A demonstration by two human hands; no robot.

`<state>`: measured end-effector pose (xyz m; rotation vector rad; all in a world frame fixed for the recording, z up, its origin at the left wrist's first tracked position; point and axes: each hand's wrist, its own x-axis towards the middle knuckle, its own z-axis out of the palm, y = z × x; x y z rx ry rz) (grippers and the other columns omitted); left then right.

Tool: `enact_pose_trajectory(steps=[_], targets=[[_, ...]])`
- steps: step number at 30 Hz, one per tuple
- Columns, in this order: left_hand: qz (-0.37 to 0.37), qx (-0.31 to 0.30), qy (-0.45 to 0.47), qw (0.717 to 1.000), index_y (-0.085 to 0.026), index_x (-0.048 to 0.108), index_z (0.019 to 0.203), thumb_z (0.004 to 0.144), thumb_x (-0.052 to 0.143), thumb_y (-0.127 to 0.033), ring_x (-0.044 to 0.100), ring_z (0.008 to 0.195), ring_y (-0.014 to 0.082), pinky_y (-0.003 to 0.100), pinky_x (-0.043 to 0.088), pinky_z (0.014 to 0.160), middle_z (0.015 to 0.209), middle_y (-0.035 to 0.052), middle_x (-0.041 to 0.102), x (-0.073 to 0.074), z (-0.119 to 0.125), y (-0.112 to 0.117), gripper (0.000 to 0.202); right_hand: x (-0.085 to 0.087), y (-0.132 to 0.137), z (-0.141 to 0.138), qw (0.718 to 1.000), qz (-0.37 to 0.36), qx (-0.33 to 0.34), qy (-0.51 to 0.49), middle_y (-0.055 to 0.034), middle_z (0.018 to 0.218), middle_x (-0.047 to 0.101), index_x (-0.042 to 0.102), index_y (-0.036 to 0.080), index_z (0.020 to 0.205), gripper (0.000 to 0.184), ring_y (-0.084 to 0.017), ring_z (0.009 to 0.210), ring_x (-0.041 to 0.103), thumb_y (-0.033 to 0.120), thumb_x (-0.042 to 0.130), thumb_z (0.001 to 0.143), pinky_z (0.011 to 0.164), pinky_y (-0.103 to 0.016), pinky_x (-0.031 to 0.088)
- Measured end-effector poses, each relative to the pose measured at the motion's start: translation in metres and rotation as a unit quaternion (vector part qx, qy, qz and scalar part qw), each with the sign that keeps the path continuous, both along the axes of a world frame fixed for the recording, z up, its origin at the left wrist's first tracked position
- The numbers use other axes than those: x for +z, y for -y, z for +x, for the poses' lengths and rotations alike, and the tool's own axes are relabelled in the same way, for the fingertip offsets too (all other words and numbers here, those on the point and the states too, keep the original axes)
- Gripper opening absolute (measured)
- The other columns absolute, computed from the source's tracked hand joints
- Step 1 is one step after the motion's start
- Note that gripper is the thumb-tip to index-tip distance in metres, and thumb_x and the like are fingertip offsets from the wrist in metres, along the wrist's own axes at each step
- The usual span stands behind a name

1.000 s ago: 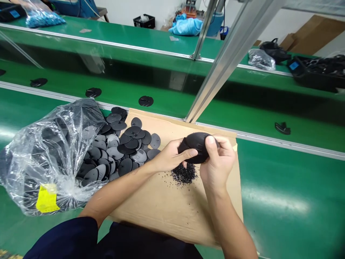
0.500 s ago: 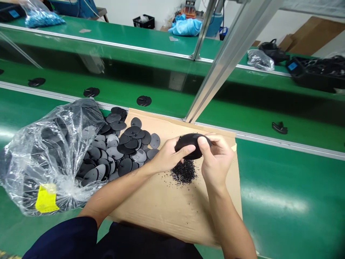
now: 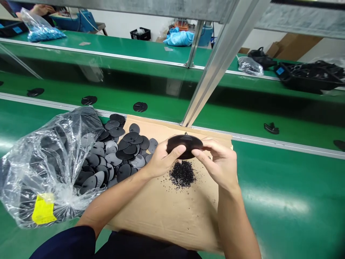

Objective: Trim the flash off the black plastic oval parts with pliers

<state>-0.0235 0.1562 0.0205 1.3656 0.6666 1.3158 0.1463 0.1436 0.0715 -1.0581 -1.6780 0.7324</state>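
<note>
A black oval plastic disc (image 3: 185,144) is held up between my two hands over the cardboard. My left hand (image 3: 165,156) grips its left end, thumb across the face and fingers hidden behind. At the right end, my right hand (image 3: 219,158) pinches the rim between thumb and fingers. Below the disc lies a heap of tiny black pieces (image 3: 182,174), too small to name. To the left, a pile of similar black discs (image 3: 115,158) spreads from the mouth of a clear plastic bag (image 3: 40,154) with a yellow label.
Under my hands is a cardboard sheet (image 3: 167,216) on the green bench (image 3: 283,187). A metal post (image 3: 207,68) rises behind it. Beyond, black parts (image 3: 140,107) lie spaced along a green belt (image 3: 167,115). A black bin (image 3: 309,75) stands back right; another person's hand (image 3: 40,10) shows back left.
My right thumb has slid from the disc's face to its right edge, and the right hand has opened outward a little. The view has tilted slightly upward.
</note>
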Motion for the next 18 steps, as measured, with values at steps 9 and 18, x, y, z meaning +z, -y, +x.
enact_pose_trajectory(steps=[9,18], targets=[[-0.004,0.025,-0.007,1.000,-0.015,0.065,0.121,0.092,0.069,-0.047,0.072,0.106,0.0220,0.034,0.060,0.092,0.114,0.0101,0.075,0.004,-0.002,-0.004,0.043,0.001,0.003,-0.007,0.997,-0.074,0.010,-0.007,0.0023,0.064,0.054,0.058,0.020,0.067,0.031,-0.011,0.060,0.047,0.037,0.067,0.091,0.057,-0.026,0.043],[0.060,0.028,-0.035,0.997,-0.021,0.056,0.134,0.096,0.066,-0.033,0.068,0.116,0.0213,0.035,0.057,0.101,0.130,0.0093,0.068,0.005,-0.010,-0.004,0.042,0.002,0.006,-0.008,0.997,-0.079,0.012,0.001,0.0026,0.064,0.053,0.057,0.020,0.066,0.032,-0.011,0.060,0.048,0.037,0.066,0.093,0.058,-0.027,0.042]])
